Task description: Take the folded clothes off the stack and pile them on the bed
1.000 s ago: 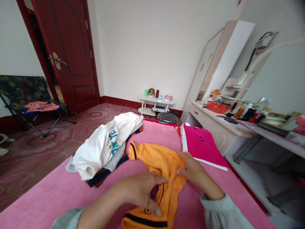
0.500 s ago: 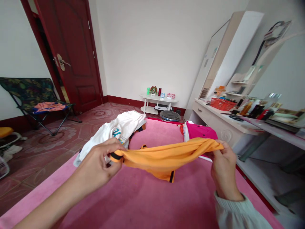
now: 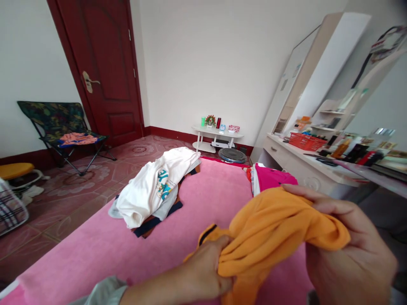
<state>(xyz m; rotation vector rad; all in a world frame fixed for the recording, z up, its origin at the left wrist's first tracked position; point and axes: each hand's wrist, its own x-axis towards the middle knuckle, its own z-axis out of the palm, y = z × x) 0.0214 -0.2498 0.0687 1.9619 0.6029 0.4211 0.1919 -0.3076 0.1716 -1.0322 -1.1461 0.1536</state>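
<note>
An orange garment (image 3: 267, 228) with black trim hangs bunched between my two hands, over the pink bedspread (image 3: 216, 178). My left hand (image 3: 210, 262) grips its near left part, fingers closed round the cloth. At the other end my right hand (image 3: 343, 237) is closed on the gathered fabric, thumb on top. Its exact kind cannot be told, as it is crumpled. Left of it lies a white printed shirt (image 3: 152, 182) on top of other clothes. Behind my right hand sits a bright pink folded garment (image 3: 273, 176) on a pile.
A dressing table (image 3: 286, 154) with a red basket (image 3: 307, 141) and bottles lines the right side. At the far wall stands a small white table (image 3: 216, 130). A folding chair (image 3: 54, 123) with clothing on it is at the left, near a dark red door (image 3: 104, 67).
The orange garment was stretched level between both hands; now it is bunched and nearer to me on the right. My left hand has moved right and down. The view has turned slightly left.
</note>
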